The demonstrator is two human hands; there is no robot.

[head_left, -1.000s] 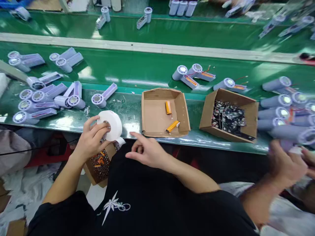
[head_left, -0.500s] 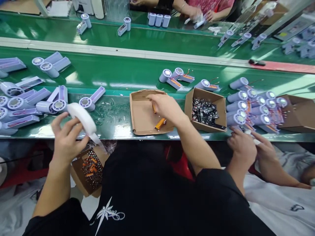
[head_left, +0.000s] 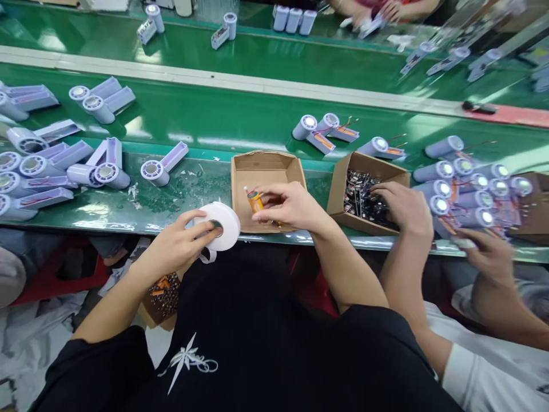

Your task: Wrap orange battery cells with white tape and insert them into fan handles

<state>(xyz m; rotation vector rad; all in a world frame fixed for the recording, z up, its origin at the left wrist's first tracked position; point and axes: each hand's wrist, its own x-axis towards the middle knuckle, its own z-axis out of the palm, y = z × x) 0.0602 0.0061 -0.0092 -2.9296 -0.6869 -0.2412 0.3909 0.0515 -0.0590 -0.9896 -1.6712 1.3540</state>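
My left hand is closed on a roll of white tape, fingers hooked into its core, with a loose tail hanging below. In my right hand a small orange battery cell is pinched between thumb and fingers, above the shallow cardboard tray. Part of another orange piece shows under that hand, mostly hidden. Left of the tape, a lavender plastic housing with a round end and a long arm lies on the bench.
Many lavender housings crowd the left. A cardboard box of small dark parts stands right of the tray, with a co-worker's hand reaching in. Wired housings cluster farther right. Below the bench edge sits a box of orange cells.
My left hand has brought the tape roll rightward, close to the tray. My right hand has lifted an orange cell from the tray. The co-worker's hand has moved into the parts box.
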